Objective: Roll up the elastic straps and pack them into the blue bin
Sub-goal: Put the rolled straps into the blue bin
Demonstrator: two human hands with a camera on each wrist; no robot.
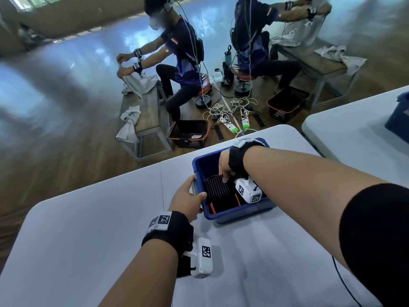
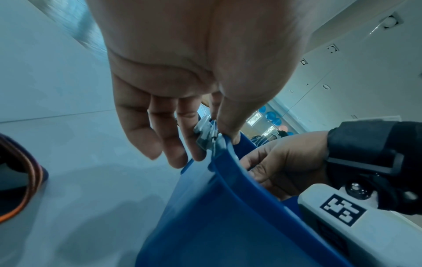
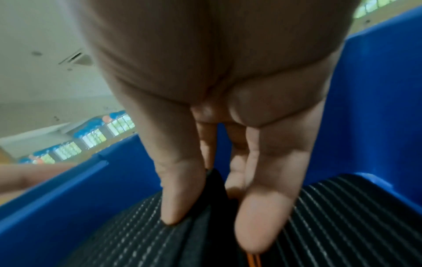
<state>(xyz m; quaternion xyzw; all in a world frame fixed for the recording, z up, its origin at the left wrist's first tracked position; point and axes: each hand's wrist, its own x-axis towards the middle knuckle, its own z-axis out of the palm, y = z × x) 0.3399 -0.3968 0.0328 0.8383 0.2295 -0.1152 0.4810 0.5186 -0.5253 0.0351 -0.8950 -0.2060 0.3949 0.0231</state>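
The blue bin stands on the white table near its far edge. Inside lie rolled black elastic straps with ribbed faces and orange edges. My right hand reaches down into the bin; in the right wrist view its thumb and fingers pinch a fold of the black strap against the rolls. My left hand grips the bin's left rim, thumb inside and fingers outside by a metal clip. Another rolled strap lies on the table under my left wrist.
A second white table with another blue bin stands to the right. Beyond the table's far edge are seated people at wooden benches, black baskets, power strips and loose cables on the floor. A dark cable runs over the table at right.
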